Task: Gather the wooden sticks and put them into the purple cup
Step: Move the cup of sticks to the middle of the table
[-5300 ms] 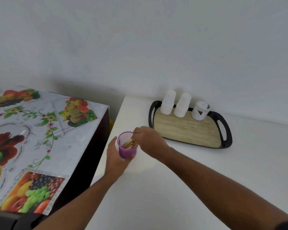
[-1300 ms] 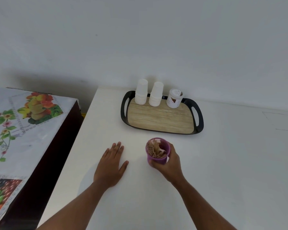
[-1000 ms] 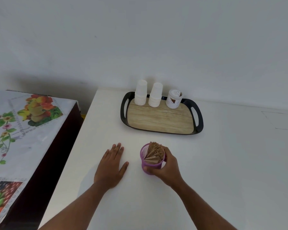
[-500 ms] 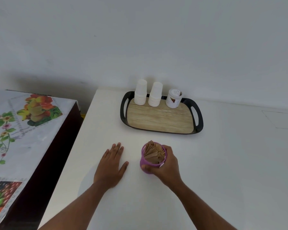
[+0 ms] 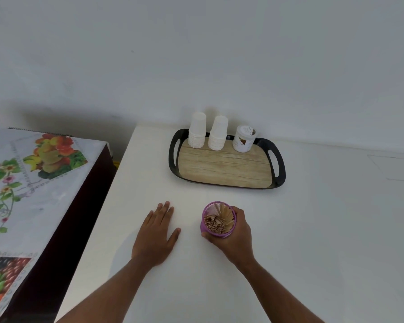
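Right hand [image 5: 236, 238] gripping cup [image 5: 217, 221] full of sticks [image 5: 219, 220], left hand [image 5: 155, 234] flat and open on table [image 5: 313, 229] at cup's 9 o'clock, tray [image 5: 226, 166] at 12

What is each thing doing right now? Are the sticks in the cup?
Wooden sticks: inside the cup.
Purple cup: tilted, gripped by right hand.
Left hand: flat on table, empty.
Paper cup stacks: upside down on tray.
Jar: lidded.

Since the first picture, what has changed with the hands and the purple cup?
The right hand took over the purple cup, then tipped it, so the wooden sticks face the camera. The left hand let go and lies flat on the table. The tray and its white cups look unchanged.
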Demonstrator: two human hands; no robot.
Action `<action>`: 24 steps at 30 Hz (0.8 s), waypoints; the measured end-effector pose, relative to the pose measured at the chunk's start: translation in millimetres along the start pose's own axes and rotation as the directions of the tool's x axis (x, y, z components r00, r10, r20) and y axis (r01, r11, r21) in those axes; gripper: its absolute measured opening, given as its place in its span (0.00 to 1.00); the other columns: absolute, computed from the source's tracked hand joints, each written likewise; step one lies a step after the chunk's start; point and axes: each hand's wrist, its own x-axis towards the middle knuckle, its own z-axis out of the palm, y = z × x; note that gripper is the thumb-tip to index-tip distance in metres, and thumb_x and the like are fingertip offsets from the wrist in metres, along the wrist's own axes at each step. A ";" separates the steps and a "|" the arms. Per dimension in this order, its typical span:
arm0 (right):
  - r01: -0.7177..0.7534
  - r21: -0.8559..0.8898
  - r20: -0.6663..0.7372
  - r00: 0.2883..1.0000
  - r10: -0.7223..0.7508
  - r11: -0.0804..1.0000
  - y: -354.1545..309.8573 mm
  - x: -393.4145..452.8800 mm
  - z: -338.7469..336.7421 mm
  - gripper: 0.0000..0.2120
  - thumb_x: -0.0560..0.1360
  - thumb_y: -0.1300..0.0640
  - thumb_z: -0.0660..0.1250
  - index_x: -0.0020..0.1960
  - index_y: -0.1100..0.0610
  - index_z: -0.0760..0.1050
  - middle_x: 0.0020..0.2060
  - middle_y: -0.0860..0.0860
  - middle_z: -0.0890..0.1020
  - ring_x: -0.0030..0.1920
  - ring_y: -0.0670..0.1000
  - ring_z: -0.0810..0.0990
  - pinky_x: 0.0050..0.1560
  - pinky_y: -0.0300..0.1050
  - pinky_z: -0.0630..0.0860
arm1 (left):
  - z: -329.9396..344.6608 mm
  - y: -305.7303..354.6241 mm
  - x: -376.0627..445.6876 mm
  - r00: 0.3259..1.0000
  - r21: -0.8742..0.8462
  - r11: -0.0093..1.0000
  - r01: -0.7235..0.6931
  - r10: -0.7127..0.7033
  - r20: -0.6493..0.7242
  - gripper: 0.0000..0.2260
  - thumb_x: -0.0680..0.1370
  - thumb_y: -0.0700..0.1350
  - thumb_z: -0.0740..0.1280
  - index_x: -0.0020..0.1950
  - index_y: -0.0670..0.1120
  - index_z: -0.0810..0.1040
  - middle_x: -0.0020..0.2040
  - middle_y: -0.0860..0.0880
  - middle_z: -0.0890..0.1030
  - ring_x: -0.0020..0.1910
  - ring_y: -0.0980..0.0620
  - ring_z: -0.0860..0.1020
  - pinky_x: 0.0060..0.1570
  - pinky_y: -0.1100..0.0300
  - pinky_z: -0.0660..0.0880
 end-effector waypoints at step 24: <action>0.083 0.107 0.002 0.996 -0.084 0.991 -24.6 35.8 -9.4 0.40 0.55 0.39 0.86 0.62 0.38 0.72 0.56 0.35 0.83 0.56 0.42 0.83 0.53 0.44 0.82 | -17.0 -16.7 30.2 0.999 -0.016 0.999 0.036 -0.036 0.040 0.34 0.82 0.63 0.52 0.83 0.46 0.52 0.83 0.49 0.53 0.82 0.50 0.49 0.79 0.54 0.48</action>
